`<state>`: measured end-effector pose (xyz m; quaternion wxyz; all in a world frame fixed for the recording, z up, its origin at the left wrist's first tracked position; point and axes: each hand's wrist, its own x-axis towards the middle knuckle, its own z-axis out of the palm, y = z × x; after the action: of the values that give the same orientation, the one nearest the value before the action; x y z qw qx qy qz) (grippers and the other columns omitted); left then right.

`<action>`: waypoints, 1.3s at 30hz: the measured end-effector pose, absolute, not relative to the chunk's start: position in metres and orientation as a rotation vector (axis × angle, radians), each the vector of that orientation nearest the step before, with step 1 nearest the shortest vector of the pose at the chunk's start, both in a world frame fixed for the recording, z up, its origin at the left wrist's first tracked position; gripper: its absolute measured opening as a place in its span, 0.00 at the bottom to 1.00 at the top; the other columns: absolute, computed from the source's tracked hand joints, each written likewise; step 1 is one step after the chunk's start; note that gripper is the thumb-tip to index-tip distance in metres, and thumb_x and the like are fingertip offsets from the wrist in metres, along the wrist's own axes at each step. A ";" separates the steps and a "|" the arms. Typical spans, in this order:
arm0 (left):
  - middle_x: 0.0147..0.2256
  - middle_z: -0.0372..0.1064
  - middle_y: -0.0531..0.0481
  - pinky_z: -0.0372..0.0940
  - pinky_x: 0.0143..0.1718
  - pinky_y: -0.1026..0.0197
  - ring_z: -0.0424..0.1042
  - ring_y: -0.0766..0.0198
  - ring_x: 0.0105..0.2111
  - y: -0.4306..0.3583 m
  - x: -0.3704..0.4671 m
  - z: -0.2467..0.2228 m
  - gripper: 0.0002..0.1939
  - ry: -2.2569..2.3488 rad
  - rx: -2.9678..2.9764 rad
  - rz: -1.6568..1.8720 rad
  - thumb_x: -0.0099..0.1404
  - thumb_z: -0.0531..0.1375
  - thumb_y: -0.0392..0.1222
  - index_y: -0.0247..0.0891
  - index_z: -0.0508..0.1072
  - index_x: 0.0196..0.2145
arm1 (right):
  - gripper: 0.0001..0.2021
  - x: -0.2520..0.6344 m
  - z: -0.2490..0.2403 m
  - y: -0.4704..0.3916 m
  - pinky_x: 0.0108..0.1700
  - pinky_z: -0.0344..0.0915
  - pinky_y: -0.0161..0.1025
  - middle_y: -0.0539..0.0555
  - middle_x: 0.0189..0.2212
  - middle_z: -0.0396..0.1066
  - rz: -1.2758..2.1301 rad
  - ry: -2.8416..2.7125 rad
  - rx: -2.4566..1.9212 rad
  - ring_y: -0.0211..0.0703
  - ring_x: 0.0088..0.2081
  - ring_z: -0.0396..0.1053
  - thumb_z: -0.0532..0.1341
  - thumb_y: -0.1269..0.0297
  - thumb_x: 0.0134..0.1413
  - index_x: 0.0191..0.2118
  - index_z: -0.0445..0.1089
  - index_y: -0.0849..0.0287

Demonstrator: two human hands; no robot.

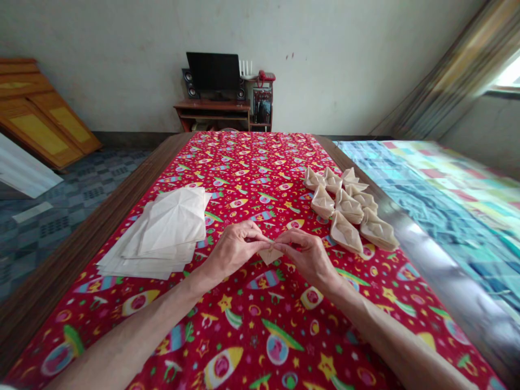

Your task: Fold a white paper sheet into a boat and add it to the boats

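Observation:
Between my two hands is a small piece of folded cream paper (270,255), its lower part showing as a point under the fingers. My left hand (239,244) pinches its upper edge from the left, thumb against fingertips. From the right, my right hand (305,252) pinches the same edge, its fingertips almost meeting the left ones. The upper part of the paper is hidden by the fingers. Left of my hands lies a stack of creased cream paper sheets (174,222). On the right sit several folded paper boat-like shapes (347,234), grouped close together.
A red patterned cloth (260,325) covers the brown table (130,187). Beyond it, a monitor (214,73) with speakers stands on a small desk (213,105) by the wall. A bed with a colourful cover (442,216) adjoins on the right; a wooden cabinet (44,119) stands left.

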<state>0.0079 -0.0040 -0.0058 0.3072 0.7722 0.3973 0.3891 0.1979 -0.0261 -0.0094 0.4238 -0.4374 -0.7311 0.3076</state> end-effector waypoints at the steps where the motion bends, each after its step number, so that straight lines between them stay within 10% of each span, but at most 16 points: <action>1: 0.28 0.71 0.53 0.65 0.32 0.66 0.70 0.67 0.30 -0.005 0.007 -0.005 0.01 1.055 2.013 1.033 0.56 0.65 0.37 0.41 0.78 0.28 | 0.06 0.198 -0.009 -0.026 0.34 0.66 0.36 0.51 0.28 0.73 0.776 -1.823 -1.081 0.40 0.31 0.69 0.61 0.62 0.55 0.30 0.74 0.56; 31: 0.28 0.64 0.50 0.63 0.32 0.61 0.67 0.63 0.30 0.004 -0.017 -0.031 0.06 1.528 2.393 0.832 0.59 0.56 0.35 0.37 0.66 0.25 | 0.07 0.217 -0.028 -0.011 0.28 0.54 0.32 0.47 0.22 0.67 0.368 -1.944 -1.521 0.36 0.23 0.63 0.55 0.65 0.56 0.28 0.63 0.57; 33: 0.36 0.67 0.47 0.65 0.39 0.57 0.68 0.59 0.37 0.002 -0.015 -0.029 0.02 1.542 2.473 0.826 0.60 0.57 0.35 0.36 0.69 0.31 | 0.07 0.217 -0.030 -0.011 0.28 0.54 0.32 0.48 0.22 0.67 0.322 -1.972 -1.515 0.36 0.24 0.64 0.55 0.65 0.57 0.27 0.62 0.57; 39: 0.63 0.50 0.53 0.47 0.62 0.48 0.44 0.56 0.64 -0.013 -0.007 -0.017 0.31 1.137 2.940 0.568 0.61 0.46 0.23 0.43 0.57 0.60 | 0.07 0.214 -0.032 -0.013 0.28 0.54 0.32 0.48 0.23 0.66 0.196 -2.035 -1.483 0.36 0.24 0.63 0.53 0.65 0.57 0.28 0.61 0.57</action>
<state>-0.0066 -0.0128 -0.0172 -0.0307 0.9174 0.3548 0.1774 0.2144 -0.0128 -0.0322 0.3029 -0.5596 -0.7678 0.0741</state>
